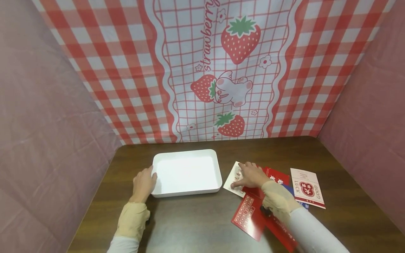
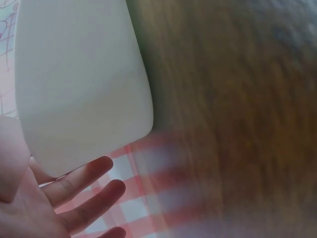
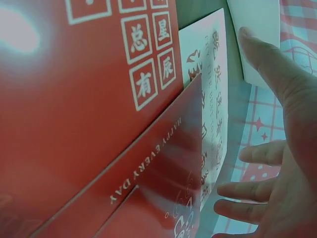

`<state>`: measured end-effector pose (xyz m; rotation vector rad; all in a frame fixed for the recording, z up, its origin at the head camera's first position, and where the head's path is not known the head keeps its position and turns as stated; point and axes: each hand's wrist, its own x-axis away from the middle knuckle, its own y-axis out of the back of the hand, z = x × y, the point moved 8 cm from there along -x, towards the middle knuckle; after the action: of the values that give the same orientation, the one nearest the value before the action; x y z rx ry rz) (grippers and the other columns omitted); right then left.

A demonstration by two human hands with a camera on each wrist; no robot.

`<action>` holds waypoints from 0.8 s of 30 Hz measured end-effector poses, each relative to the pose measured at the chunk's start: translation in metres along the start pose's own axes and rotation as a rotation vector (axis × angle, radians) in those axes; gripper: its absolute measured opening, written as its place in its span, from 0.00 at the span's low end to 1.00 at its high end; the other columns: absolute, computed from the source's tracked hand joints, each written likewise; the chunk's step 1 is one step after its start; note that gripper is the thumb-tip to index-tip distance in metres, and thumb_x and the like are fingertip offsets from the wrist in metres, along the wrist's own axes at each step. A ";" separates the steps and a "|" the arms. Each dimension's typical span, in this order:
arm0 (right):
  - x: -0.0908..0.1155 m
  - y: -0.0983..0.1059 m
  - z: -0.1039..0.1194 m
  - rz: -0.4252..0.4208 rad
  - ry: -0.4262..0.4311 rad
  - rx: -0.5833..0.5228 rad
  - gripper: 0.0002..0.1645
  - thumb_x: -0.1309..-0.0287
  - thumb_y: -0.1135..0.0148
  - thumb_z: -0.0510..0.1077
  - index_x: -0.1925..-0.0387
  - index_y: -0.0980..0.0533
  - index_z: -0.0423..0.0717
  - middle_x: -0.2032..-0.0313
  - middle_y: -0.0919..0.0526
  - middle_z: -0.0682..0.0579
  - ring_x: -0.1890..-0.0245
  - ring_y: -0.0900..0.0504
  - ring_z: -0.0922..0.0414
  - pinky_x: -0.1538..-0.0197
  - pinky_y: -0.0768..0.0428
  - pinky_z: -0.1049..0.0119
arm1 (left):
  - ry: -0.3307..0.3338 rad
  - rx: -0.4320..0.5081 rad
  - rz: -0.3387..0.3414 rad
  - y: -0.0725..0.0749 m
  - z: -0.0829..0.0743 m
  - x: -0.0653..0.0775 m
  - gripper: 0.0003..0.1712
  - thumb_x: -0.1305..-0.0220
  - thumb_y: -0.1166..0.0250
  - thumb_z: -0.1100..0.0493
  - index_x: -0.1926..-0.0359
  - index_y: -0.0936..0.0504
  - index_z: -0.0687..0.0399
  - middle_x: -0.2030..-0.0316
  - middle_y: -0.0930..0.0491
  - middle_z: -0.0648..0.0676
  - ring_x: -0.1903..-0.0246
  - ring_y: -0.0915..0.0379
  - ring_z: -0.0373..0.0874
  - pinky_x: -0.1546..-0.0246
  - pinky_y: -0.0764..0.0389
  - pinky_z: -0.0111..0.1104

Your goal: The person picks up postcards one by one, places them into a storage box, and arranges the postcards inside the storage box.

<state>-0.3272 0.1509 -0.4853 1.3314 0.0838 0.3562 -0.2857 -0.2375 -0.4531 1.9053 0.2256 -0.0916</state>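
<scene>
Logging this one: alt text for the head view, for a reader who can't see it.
A person's left hand rests at the left edge of a white tray, while the right hand reaches over overlapping, mostly red cards on a brown table. Behind hangs a red-checked, strawberry-print cloth.

Left hand (image 1: 143, 183) seemingly relaxed, right hand (image 1: 251, 175) splayed

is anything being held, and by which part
The left hand seems to pinch the white tray by its left rim; the right hand, spread above the cards, holds nothing.
</scene>
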 end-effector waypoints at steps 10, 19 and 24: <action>-0.002 0.000 -0.003 0.000 -0.005 0.016 0.65 0.64 0.28 0.73 0.34 0.35 0.34 0.44 0.25 0.33 0.44 0.27 0.37 0.43 0.26 0.36 | 0.013 0.037 0.014 0.001 0.002 -0.005 0.24 0.36 0.47 0.63 0.40 0.25 0.68 0.49 0.20 0.70 0.51 0.24 0.70 0.53 0.25 0.61; -0.003 -0.002 -0.005 0.009 -0.007 0.007 0.61 0.62 0.26 0.68 0.34 0.34 0.34 0.42 0.27 0.32 0.41 0.29 0.35 0.41 0.28 0.34 | 0.050 0.068 0.040 -0.001 0.008 -0.004 0.27 0.38 0.49 0.65 0.37 0.27 0.66 0.46 0.22 0.70 0.47 0.26 0.70 0.49 0.27 0.62; -0.003 -0.003 -0.007 0.008 -0.002 0.010 0.60 0.63 0.25 0.66 0.34 0.34 0.36 0.41 0.27 0.32 0.41 0.29 0.34 0.41 0.29 0.34 | 0.079 0.083 0.089 -0.002 0.009 -0.001 0.28 0.37 0.49 0.64 0.35 0.29 0.64 0.42 0.25 0.69 0.43 0.28 0.69 0.45 0.29 0.61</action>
<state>-0.3314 0.1557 -0.4903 1.3419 0.0783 0.3615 -0.2865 -0.2458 -0.4579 2.0012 0.1928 0.0345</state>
